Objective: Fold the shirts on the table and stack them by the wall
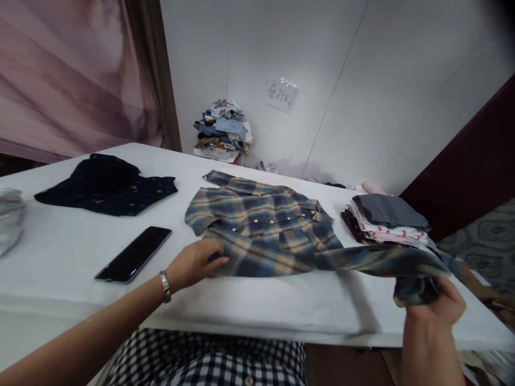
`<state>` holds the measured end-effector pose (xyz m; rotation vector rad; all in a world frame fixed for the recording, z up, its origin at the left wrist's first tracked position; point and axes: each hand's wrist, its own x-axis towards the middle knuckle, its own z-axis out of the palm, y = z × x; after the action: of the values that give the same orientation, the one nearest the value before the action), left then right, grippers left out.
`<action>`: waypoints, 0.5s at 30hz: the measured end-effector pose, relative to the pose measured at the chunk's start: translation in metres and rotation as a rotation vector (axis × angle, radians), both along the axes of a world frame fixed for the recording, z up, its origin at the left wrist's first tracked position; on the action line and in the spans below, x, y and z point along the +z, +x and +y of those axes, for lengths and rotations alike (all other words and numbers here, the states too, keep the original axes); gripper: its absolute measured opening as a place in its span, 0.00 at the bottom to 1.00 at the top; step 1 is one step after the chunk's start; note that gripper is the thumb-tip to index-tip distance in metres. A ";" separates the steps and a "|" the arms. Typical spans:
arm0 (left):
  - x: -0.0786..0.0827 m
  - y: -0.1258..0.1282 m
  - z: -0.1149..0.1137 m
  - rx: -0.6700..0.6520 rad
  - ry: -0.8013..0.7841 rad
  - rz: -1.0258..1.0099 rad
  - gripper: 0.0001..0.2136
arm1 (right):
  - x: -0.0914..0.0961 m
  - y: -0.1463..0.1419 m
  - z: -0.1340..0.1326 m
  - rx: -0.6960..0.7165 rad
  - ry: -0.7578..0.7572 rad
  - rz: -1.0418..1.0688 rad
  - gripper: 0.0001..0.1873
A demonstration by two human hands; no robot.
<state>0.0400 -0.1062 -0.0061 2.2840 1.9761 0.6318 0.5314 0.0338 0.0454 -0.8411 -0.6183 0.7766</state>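
Smooth pale wall panels with thin seams stand behind a white bench, a soft pink curtain hanging at the left. Across the middle of the bench lies a plaid shirt in blue, grey and tan, its buttoned front up, collar toward the right and hem toward the left. Its cloth looks thin, with shallow creases; the far sleeve lies along its far side, pointing left.

The left hand pinches the shirt's near hem corner. The right hand is closed around the cuff end of the near sleeve, which is stretched out to the right, lifted and casting a shadow on the bench.

A flat, glossy black phone with rounded corners lies left of the shirt. Beyond it, a dark speckled garment is spread in an angular shape. Folded clothes form a squarish stack beyond the raised sleeve; whether the two touch I cannot tell. White surface shows between phone and shirt, and a broader strip runs from the shirt to the bench's front edge.
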 end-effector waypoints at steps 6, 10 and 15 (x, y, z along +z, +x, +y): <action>0.007 -0.008 0.056 0.041 -0.095 0.149 0.27 | 0.010 -0.011 0.006 -0.010 0.014 0.087 0.12; 0.015 -0.001 0.043 -0.040 -0.076 0.175 0.10 | 0.015 -0.006 -0.006 -0.075 0.025 0.054 0.13; 0.028 -0.004 -0.026 -0.017 0.085 0.097 0.07 | 0.002 0.015 -0.019 -0.114 0.041 -0.051 0.14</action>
<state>0.0363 -0.1321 0.0216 2.4221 2.0069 0.6271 0.5462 0.0146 0.0474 -0.8527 -0.6240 0.6394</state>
